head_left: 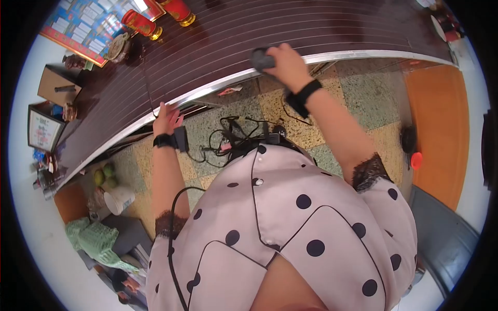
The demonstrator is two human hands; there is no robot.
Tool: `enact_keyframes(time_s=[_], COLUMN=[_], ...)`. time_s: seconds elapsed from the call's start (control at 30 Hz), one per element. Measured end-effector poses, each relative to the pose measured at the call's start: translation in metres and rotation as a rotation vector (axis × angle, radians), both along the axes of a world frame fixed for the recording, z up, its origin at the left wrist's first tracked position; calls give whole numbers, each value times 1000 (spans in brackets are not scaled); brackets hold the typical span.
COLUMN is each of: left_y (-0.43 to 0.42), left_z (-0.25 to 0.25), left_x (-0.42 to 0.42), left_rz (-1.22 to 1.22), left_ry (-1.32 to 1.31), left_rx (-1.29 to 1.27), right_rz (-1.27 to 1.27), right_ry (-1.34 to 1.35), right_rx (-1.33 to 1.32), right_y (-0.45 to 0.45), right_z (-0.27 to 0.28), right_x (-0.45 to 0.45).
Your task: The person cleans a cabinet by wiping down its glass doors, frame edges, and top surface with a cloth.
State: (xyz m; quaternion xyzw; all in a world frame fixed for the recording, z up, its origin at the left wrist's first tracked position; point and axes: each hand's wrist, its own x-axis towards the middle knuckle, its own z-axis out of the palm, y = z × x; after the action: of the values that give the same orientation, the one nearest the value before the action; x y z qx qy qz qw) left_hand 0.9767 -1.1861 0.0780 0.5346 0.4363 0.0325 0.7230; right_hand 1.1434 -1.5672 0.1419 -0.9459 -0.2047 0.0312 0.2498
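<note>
My right hand [289,66] is closed on a dark grey cloth [263,60], bunched up and slightly blurred. It is at the front edge of the dark brown ribbed table top [218,57], with the cloth on or just over the surface. My left hand [165,120] is at the pale metal edge strip [199,92], further left. Its fingers are apart and touch the edge, with nothing seen in them. Both wrists wear black straps with dark modules, and a cable runs from the left one.
Two red and gold ornaments [141,25], a lidded pot [119,48] and a framed certificate [44,128] stand on the table. Black cables [233,132] hang before me. A white bucket [119,201] and green fruit [107,175] are on the left floor; an orange wooden panel [437,129] is right.
</note>
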Motion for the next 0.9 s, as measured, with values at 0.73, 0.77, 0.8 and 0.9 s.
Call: enact_keyframes(time_s=[0.73, 0.77, 0.8, 0.9], left_y=[0, -1, -4, -15], left_z=[-13, -12, -8, 7], left_x=[20, 19, 20, 22], left_rz=[127, 131, 140, 132], left_ry=[-46, -54, -51, -20], left_rx=[-237, -228, -198, -138], right_rz=[269, 271, 277, 300], right_ry=[-52, -59, -70, 2], right_rx=[-111, -134, -157, -110], right_y=[45, 51, 57, 27], right_z=[0, -3, -4, 1], right_x=[34, 33, 33, 38])
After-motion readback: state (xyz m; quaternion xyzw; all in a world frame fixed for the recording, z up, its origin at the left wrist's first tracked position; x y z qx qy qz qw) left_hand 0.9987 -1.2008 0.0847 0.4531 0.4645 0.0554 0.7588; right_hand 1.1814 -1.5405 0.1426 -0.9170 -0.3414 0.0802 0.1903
